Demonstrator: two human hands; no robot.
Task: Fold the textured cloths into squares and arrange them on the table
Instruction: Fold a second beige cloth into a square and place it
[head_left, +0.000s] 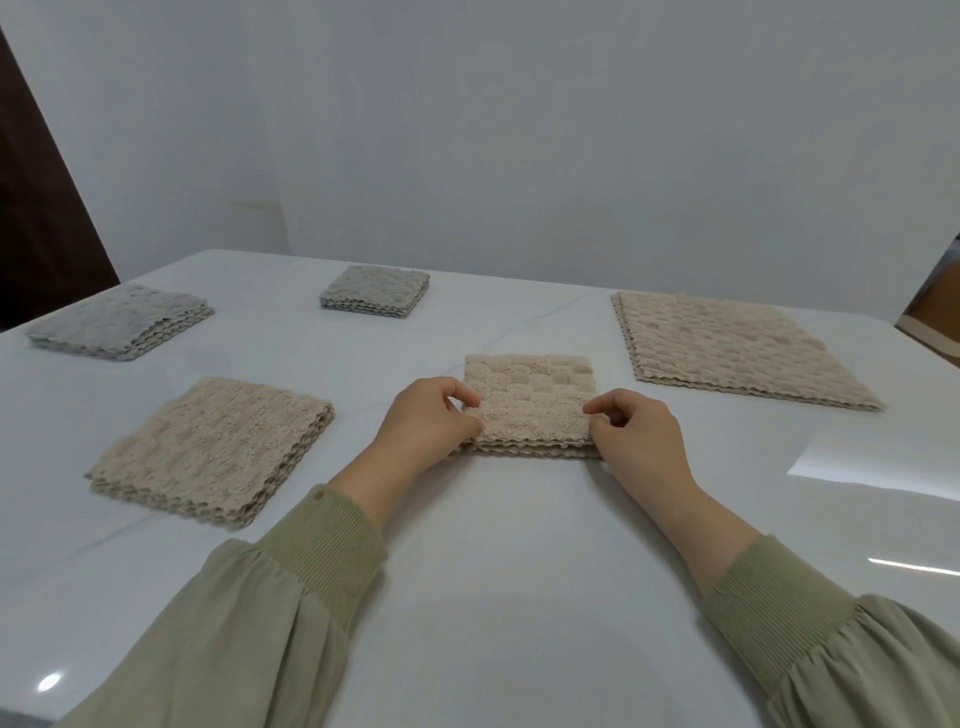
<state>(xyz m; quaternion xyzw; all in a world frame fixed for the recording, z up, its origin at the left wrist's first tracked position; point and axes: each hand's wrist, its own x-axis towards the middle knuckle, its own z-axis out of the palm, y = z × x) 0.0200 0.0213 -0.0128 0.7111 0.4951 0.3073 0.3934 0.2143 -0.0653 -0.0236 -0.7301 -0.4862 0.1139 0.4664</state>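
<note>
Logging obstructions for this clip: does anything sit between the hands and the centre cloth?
Nothing visible does. The left hand and right hand pinch the near corners of the centre cloth. The left cloth and right stack lie apart from it on the table.

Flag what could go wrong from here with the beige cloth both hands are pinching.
The left hand and right hand pinch only the near corners of the centre beige cloth, whose stacked layers show at the near edge; on release they might slip out of square.
The left sleeve lies close to the left beige cloth and could nudge it askew.
</note>
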